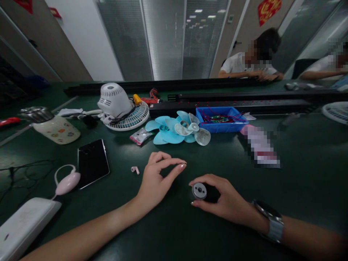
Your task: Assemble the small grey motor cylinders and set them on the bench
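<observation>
Between the thumb and fingers of my right hand [223, 197] is a small round metal part [199, 191], with a dark centre and small holes on its face. My left hand [160, 174] is raised over the table, its thumb and index fingertips pinched together; anything between them is too small to make out. A pink-white earbud [135, 170] lies left of my left hand. Beyond both hands rest blue fan blades [168, 132] and a greyish fan blade piece [202, 136]. A small plastic packet [140, 136] is beside the blades.
On the dark green table [168, 239] are a blue bin [224, 126] of wires, a white fan [115, 103], a phone [93, 163], a patterned container [58, 129], a white box [27, 224] and a pink pouch [261, 145]. Two people sit across the table.
</observation>
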Demonstrator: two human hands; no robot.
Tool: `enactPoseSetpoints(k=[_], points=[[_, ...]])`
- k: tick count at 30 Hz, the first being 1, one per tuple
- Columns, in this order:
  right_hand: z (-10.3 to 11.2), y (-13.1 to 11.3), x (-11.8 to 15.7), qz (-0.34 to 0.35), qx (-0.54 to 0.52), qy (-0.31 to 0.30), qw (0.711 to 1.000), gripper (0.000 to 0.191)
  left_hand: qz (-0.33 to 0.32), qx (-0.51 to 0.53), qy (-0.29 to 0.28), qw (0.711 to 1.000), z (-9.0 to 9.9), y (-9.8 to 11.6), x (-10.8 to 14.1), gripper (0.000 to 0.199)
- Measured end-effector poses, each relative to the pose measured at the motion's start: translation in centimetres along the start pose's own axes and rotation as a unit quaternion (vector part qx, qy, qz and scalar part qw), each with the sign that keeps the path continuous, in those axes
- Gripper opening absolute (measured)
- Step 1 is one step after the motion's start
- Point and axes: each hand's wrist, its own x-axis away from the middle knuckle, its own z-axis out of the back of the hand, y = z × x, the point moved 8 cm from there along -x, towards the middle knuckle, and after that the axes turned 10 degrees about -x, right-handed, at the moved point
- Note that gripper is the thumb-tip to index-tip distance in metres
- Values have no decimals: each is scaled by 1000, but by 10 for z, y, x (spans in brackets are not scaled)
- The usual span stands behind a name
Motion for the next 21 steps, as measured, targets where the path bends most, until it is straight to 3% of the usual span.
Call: enactPoseSetpoints(k=[3, 7, 15, 18, 21], points=[[-1, 1, 0, -4, 5, -4, 1000, 38, 8, -61, -35, 998, -13, -19, -1, 16], [0, 4, 1, -8, 13, -3, 1000, 39, -22, -100, -102, 989, -32, -23, 4, 14], [0, 4, 1, -14, 26, -1, 1000, 41, 0, -88, -109, 990, -28, -19, 4, 29], [25, 11, 16, -24, 54, 36, 998, 40, 28, -53, -79, 995, -22, -21, 4, 32], [89, 35, 59, -60, 146, 142, 977, 42, 53, -26, -60, 996, -20, -25, 5, 32]])
